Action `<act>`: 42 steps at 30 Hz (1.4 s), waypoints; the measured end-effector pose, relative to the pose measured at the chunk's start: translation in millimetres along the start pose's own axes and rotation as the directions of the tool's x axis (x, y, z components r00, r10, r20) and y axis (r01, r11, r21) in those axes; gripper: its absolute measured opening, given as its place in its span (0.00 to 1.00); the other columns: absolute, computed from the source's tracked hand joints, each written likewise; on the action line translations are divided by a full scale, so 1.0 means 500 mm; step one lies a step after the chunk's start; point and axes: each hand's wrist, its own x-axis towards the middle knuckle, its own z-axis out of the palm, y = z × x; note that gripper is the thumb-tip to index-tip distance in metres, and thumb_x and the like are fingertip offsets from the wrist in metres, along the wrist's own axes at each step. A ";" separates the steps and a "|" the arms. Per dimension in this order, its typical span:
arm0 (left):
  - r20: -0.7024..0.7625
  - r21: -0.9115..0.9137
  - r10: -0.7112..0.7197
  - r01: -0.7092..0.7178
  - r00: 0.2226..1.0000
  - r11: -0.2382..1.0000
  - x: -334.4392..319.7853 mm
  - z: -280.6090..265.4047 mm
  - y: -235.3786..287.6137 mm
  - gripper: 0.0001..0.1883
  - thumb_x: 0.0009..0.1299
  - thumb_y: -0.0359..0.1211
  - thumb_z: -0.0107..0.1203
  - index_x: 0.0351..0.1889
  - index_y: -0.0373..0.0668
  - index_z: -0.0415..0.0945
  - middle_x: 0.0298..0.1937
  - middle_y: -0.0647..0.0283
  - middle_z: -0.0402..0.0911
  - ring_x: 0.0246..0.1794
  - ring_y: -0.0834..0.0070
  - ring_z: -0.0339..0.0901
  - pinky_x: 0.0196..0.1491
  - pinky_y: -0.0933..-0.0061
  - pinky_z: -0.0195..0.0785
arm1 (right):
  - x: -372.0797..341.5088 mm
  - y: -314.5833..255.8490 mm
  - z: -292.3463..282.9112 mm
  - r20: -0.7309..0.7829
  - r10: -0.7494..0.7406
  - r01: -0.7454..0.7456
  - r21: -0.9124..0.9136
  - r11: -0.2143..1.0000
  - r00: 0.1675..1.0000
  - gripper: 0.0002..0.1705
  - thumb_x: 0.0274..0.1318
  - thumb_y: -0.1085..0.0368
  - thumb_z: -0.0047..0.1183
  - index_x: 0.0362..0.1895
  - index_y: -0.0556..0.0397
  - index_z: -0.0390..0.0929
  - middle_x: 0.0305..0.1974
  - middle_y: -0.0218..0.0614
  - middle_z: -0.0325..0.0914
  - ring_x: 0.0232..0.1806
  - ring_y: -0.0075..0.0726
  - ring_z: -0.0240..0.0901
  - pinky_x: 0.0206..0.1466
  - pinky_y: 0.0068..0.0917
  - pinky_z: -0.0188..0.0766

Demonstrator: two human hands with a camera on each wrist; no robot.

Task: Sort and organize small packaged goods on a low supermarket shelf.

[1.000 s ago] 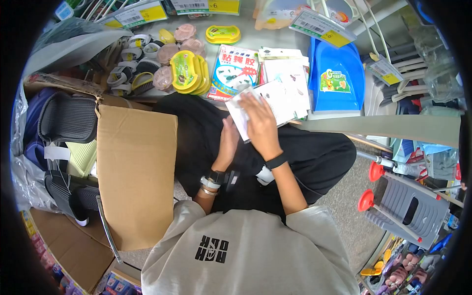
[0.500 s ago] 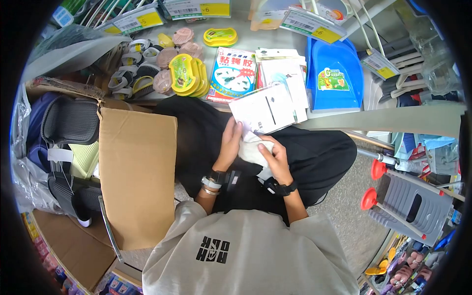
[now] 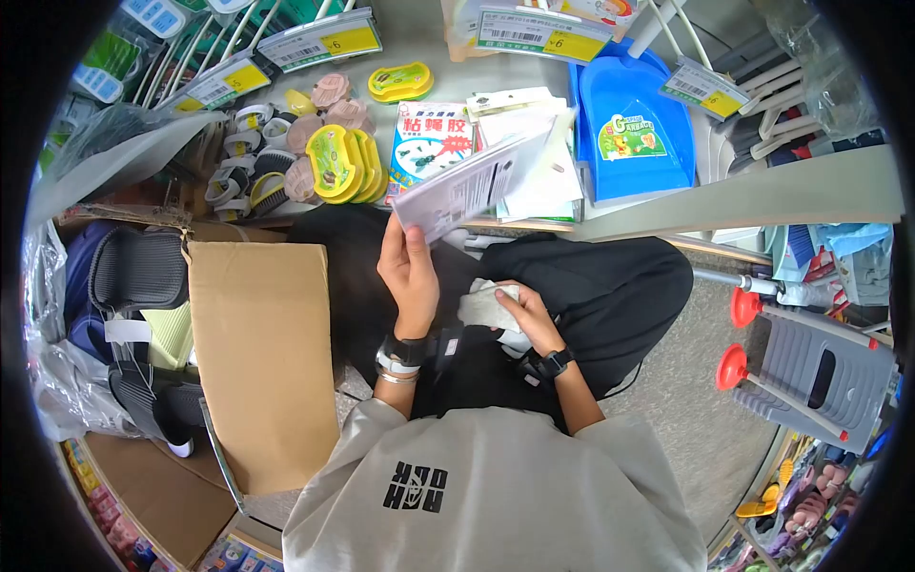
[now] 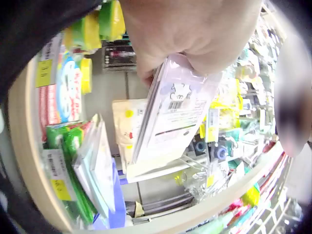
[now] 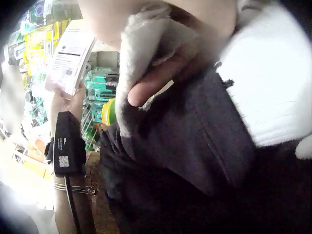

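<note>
My left hand (image 3: 410,276) pinches the near end of a thin stack of flat white packs (image 3: 457,195), thumb on one face and fingers behind. The packs are tilted up at the shelf edge, in front of other white packs (image 3: 543,181) lying there. In the left wrist view printed text and a barcode show on the outer pack (image 4: 170,117). Low over the lap, my right hand (image 3: 536,322) grips a crumpled white cloth (image 3: 484,305). The right wrist view shows the cloth (image 5: 141,53) bunched between thumb and fingers.
On the shelf stand a fly-glue pack (image 3: 431,143), yellow-green boxes (image 3: 338,164) and a blue dustpan (image 3: 634,124). Price tags (image 3: 543,36) hang above. A cardboard box (image 3: 259,362) with slippers behind it is at the left, a grey stool (image 3: 810,381) at the right.
My right hand has come off the packs and down to the lap with the cloth. My left hand has moved forward and left, and the packs in it now tilt up.
</note>
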 end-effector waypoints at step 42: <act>0.585 0.417 -0.253 -0.018 0.771 0.909 -0.037 -0.009 -0.012 0.25 0.63 0.21 0.57 0.60 0.36 0.70 0.57 0.53 0.77 0.59 0.66 0.75 0.59 0.70 0.66 | 0.020 -0.149 0.059 0.118 -0.437 0.452 -0.295 0.842 0.891 0.16 0.67 0.65 0.46 0.54 0.60 0.71 0.53 0.38 0.74 0.54 0.28 0.68 0.57 0.25 0.63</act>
